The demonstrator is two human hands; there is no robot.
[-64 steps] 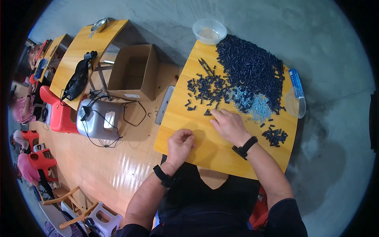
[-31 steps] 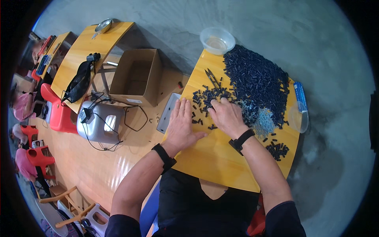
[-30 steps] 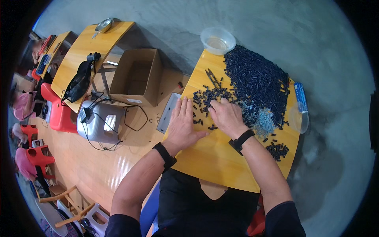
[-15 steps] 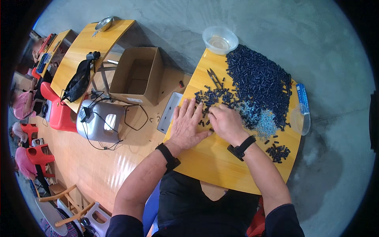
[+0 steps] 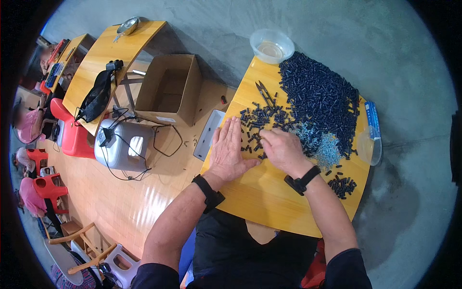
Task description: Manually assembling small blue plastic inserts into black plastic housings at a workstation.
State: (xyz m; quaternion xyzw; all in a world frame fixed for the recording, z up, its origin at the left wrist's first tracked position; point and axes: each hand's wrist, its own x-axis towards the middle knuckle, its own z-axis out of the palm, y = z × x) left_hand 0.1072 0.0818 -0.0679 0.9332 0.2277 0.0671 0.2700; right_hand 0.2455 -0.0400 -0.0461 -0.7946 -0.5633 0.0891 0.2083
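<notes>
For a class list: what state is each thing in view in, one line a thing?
Bare left hand: palm down on the yellow wooden table, thumb spread
Bare right hand: fingers curled, grip unclear
Small black cylindrical pieces: mostly heaped, some scattered
Tiny light-blue pieces: loosely piled
Dark metal snips: lying down, tips slightly apart
Round clear plastic bowl: upright, uncovered
Brown cardboard box: open-topped

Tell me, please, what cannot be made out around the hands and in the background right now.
In the head view:
- Right hand: its own curled fingers hide whether it pinches a black piece.
- Yellow wooden table: the left hand covers whatever lies under its palm.
- Light-blue bits: too small to tell their shape.
- Person in pink, far left: too blurred to tell their handiwork.
</notes>
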